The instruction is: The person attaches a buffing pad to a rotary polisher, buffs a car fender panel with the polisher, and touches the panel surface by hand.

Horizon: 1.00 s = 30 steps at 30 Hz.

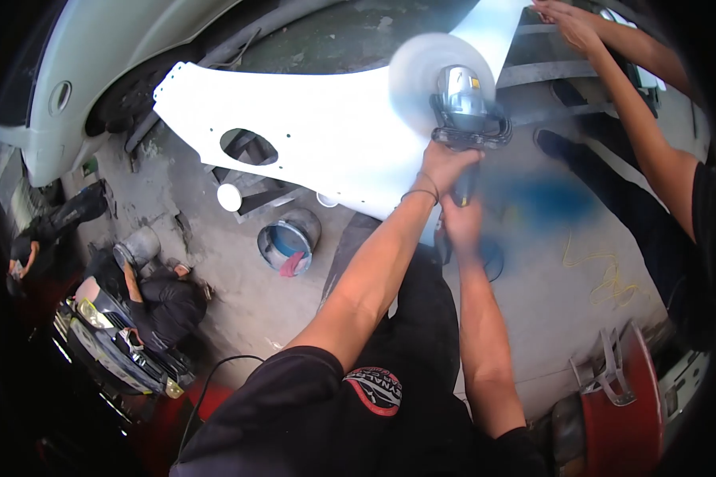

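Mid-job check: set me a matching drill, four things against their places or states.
1. silver-and-black power tool
2. flat white panel
3. pink cloth
4. thin yellow cord

A. at the round grey bucket's rim
B. loose on the grey floor
C. held by left hand and right hand
D. partly covered by a blurred round pad

Pairs: 1-C, 2-D, 3-A, 4-B

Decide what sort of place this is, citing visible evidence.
Probably a car body workshop: a handheld disc power tool is over a detached white panel, with a car standing nearby.
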{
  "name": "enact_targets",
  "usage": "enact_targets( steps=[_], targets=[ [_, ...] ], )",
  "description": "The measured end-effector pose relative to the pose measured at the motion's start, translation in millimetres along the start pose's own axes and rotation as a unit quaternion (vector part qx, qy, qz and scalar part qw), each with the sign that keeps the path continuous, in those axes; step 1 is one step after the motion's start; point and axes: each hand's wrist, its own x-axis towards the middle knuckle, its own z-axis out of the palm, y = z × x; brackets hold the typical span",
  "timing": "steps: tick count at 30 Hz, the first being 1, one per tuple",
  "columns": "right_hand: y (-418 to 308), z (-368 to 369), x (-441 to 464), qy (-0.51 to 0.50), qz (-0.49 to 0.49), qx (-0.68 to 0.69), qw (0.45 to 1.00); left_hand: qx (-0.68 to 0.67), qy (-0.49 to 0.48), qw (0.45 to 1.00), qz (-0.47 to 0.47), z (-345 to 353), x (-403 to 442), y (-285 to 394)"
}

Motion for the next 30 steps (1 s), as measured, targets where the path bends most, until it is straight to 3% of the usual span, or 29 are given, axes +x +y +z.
enact_targets(
  steps=[2, 3, 4, 5, 6, 10, 13, 16, 18, 20, 22, 23, 24, 26, 30],
  targets=[
    [-9, 25, -31, 0.021, -0.011, -0.039, 0.999, -0.002, 0.013, 1.000, -0.010, -20, -16, 4],
    [7, 37, -37, 0.032, -0.070, -0.076, 0.994, -0.038, 0.009, 0.999, -0.020, -34, -26, -3],
    [23, 48, -43, 0.047, -0.128, -0.113, 0.984, 0.010, 0.002, 1.000, -0.005, -51, -38, -6],
    [20, 56, -60, 0.022, -0.121, -0.092, 0.988, -0.067, -0.005, 0.996, -0.057, -66, -51, -18],
    [18, 64, -78, -0.005, -0.112, -0.071, 0.991, -0.057, 0.019, 0.997, -0.052, -78, -72, -8],
    [15, 80, -115, -0.062, -0.098, -0.134, 0.984, -0.051, 0.139, 0.986, -0.081, -121, -123, -18],
    [-7, 73, -123, -0.100, -0.087, -0.205, 0.970, -0.125, 0.160, 0.972, -0.116, -131, -132, -27],
    [-20, 51, -118, -0.101, -0.074, -0.258, 0.958, -0.157, 0.127, 0.971, -0.130, -111, -124, -27],
    [-19, 30, -114, -0.060, -0.062, -0.237, 0.968, -0.132, 0.095, 0.969, -0.186, -85, -112, -25],
    [-31, 11, -107, -0.046, -0.058, -0.221, 0.972, -0.120, 0.068, 0.982, -0.128, -52, -103, 11],
    [-44, -7, -99, -0.016, -0.063, -0.178, 0.982, -0.112, 0.040, 0.983, -0.142, -24, -74, -15],
    [-32, -17, -85, -0.016, 0.012, -0.169, 0.985, -0.101, 0.017, 0.983, -0.152, -11, -60, -25],
    [-24, -24, -73, 0.000, 0.012, -0.160, 0.987, -0.102, 0.016, 0.982, -0.156, 2, -49, -17],
    [-72, -31, -65, 0.005, 0.085, -0.116, 0.990, -0.054, 0.034, 0.996, -0.063, 22, -28, 17],
    [-113, -49, -24, 0.006, 0.051, -0.039, 0.998, -0.019, 0.039, 0.997, -0.067, 52, 23, 68]
  ],
)
